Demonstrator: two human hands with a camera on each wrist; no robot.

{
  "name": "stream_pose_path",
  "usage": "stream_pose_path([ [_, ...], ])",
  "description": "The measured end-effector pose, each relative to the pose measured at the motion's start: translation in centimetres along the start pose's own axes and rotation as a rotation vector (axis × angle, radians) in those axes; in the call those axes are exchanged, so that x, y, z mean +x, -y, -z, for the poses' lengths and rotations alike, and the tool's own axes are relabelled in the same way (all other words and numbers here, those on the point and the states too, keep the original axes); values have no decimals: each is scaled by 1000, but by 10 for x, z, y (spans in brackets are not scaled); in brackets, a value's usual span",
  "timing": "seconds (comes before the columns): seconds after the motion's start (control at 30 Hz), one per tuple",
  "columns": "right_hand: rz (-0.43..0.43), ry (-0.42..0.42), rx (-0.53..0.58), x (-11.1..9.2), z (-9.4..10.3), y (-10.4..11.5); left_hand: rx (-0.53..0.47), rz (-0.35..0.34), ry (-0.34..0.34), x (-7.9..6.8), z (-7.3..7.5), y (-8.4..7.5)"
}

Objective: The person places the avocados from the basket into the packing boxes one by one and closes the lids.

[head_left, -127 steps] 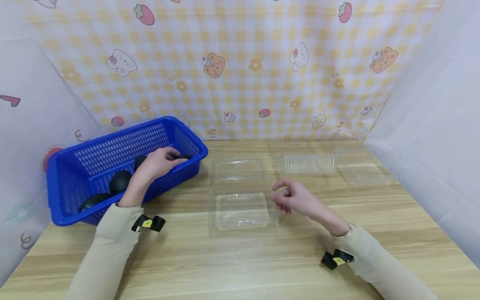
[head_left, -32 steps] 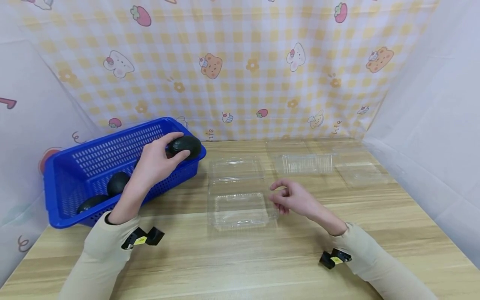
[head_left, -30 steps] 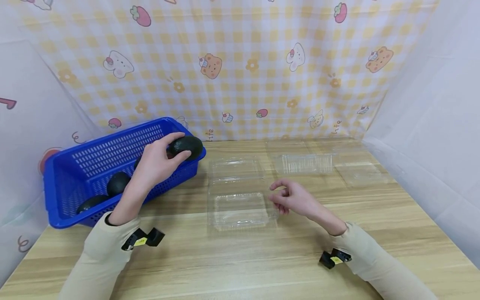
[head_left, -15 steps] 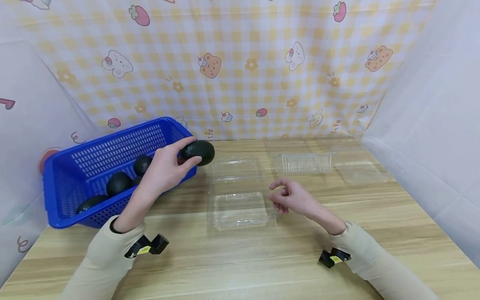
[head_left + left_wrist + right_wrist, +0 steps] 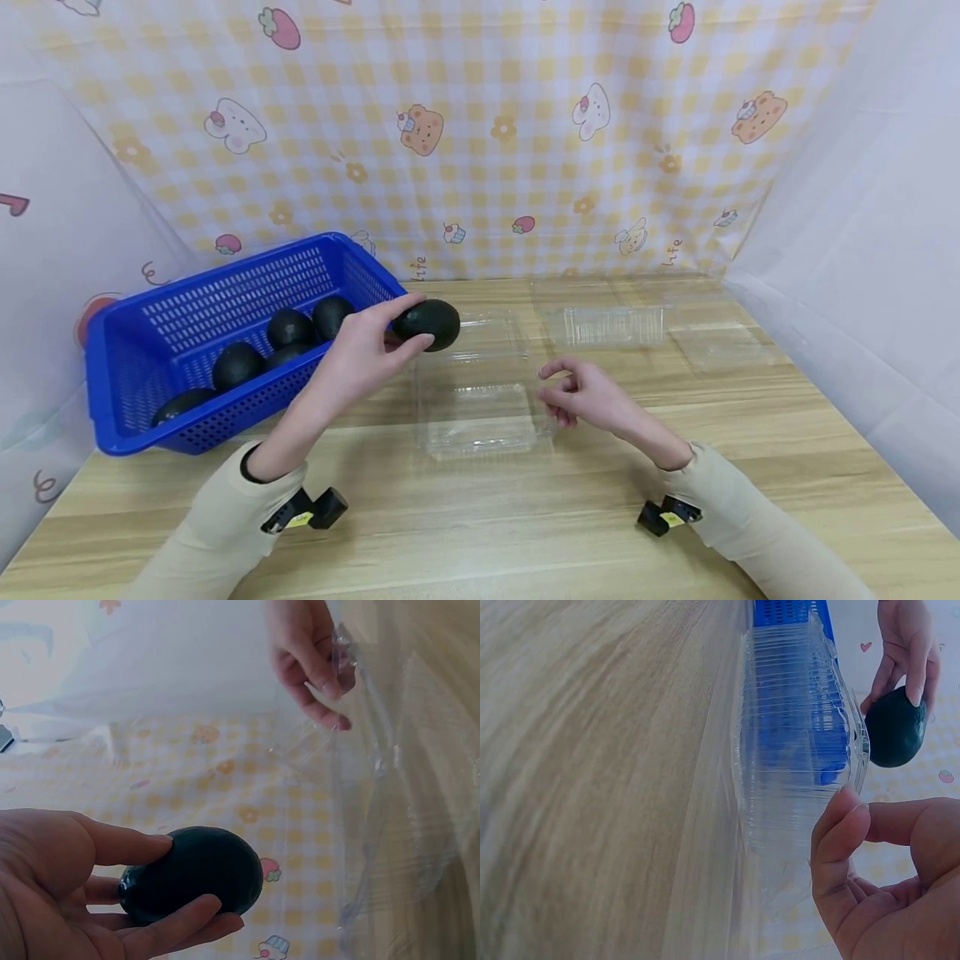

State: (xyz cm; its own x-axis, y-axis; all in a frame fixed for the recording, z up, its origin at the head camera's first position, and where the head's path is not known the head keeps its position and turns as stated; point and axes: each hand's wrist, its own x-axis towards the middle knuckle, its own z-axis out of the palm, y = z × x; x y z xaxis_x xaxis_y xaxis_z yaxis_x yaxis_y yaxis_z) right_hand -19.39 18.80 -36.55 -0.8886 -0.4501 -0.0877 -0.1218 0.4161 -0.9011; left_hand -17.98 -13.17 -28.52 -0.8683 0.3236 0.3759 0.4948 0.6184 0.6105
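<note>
A: What does the left hand (image 5: 356, 354) have hold of?

B: A dark green oval fruit (image 5: 431, 325), gripped near one end between thumb and fingers.

A: And where is that fruit?

B: Up in the air at the far left corner of the open container (image 5: 480, 417). The head view has it covering part of that corner, and the right wrist view puts it higher than the container's rim.

A: What about the right hand (image 5: 588, 398)?

B: It is at the open container's right edge, fingers bent, the tips of thumb and forefinger close together by the rim. Whether they pinch the clear plastic or only sit against it cannot be told.

A: How does the open container lie?

B: Spread out on the wooden table (image 5: 480, 533), its two see-through halves one behind the other.

A: And to its left?

B: A blue basket (image 5: 225, 279) with slotted walls, set at a slant. Five dark fruits (image 5: 238, 365) show inside.

A: Behind it?

B: More clear containers (image 5: 615, 327) lie behind and to the right of the open container, too faint to count. Farther back hangs a yellow-checked curtain (image 5: 510, 167) printed with bears and strawberries.

A: And nearer the person?

B: Beige sleeves (image 5: 232, 517), one on either side of the open container.
</note>
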Motion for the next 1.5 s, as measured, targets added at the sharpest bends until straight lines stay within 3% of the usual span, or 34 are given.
stream_pose_path([
  [0.27,-3,-4,1,0,0,0,-49,-27,44,-2,-23,-2],
  [0.57,-10,-7,-3,1,0,-1,-28,-50,57,-4,-47,2],
  [1.2,6,-18,-20,1,-1,-1,13,-66,159,-7,-78,13],
  [1.5,-5,-20,-23,1,-2,0,12,-41,169,-10,-91,13],
])
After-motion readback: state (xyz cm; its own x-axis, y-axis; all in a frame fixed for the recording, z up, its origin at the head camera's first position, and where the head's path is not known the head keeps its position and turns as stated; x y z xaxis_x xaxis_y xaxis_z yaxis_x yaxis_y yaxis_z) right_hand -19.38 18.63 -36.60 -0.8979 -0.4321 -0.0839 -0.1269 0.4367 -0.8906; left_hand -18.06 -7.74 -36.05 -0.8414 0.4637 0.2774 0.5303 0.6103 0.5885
